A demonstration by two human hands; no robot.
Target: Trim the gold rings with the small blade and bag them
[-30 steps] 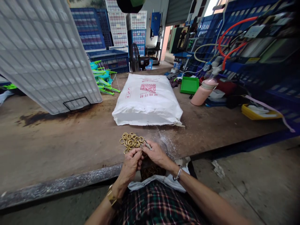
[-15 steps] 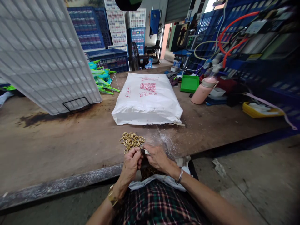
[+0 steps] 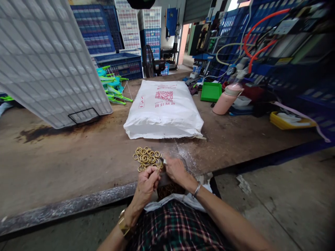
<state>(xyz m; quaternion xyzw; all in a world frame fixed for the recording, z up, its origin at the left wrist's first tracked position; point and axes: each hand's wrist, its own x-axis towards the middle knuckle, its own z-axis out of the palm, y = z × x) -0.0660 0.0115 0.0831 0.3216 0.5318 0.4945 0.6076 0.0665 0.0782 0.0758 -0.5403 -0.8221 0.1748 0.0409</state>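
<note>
Several brass rings point(image 3: 145, 156) lie in a loose pile on the brown worktable point(image 3: 104, 153). Just in front of them, my left hand point(image 3: 147, 182) is closed in a pinch, with a brass ring point(image 3: 158, 167) at its fingertips, partly hidden. My right hand point(image 3: 178, 171) is closed around a small tool with a white part point(image 3: 164, 161) and a dark end. Motion blurs its tip, so its exact kind cannot be made out. The two hands are slightly apart. Below them, more rings show in a dark opening point(image 3: 170, 191) at the table edge.
A white printed sack point(image 3: 163, 111) lies behind the rings. A pale ribbed crate point(image 3: 57, 62) stands tilted at left, beside green and turquoise plastic parts point(image 3: 113, 85). At right are a green tray point(image 3: 210, 91), a pink bottle point(image 3: 225, 101) and a yellow tray point(image 3: 291, 122).
My right hand has moved a little up and away from the left, taking the small tool along. My left hand stays nearly in place, still pinched. The ring pile looks the same.
</note>
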